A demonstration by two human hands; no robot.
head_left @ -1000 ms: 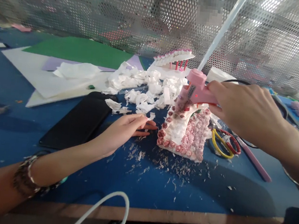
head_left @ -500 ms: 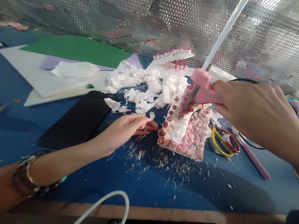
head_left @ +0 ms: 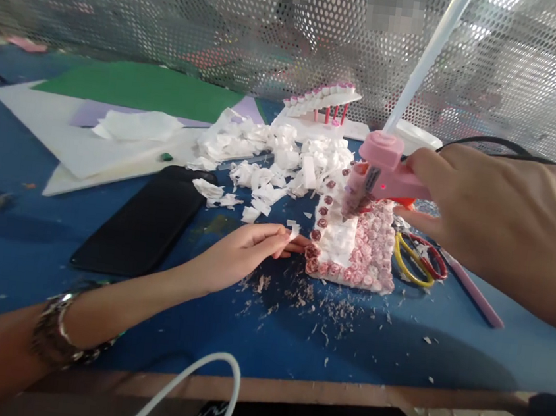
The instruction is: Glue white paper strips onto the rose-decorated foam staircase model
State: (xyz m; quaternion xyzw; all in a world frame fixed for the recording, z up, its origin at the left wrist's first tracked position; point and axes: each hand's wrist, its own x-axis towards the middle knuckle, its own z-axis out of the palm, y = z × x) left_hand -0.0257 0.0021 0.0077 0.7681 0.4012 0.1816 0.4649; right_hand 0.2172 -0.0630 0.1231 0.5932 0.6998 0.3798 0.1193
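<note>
My right hand [head_left: 495,221] is wrapped round a pink glue gun [head_left: 385,173] with a clear glue stick rising from its back; its nozzle points down at the top of a small white model [head_left: 351,245] covered in rolled pink paper roses. My left hand [head_left: 241,250] lies on the blue table with fingers stretched toward the model's lower left corner, a small white paper scrap [head_left: 292,228] at the fingertips. A watch [head_left: 58,337] sits on my left wrist.
A heap of white paper pieces [head_left: 273,158] lies behind the model, a black flat case [head_left: 145,220] to the left, scissors with yellow and red handles [head_left: 418,262] and a pink stick [head_left: 472,291] to the right. Green, white and purple sheets [head_left: 120,105] lie further back. A perforated metal screen [head_left: 178,19] stands behind.
The glue gun and my right hand have risen and moved slightly right. My left hand has slid a little toward the model's corner.
</note>
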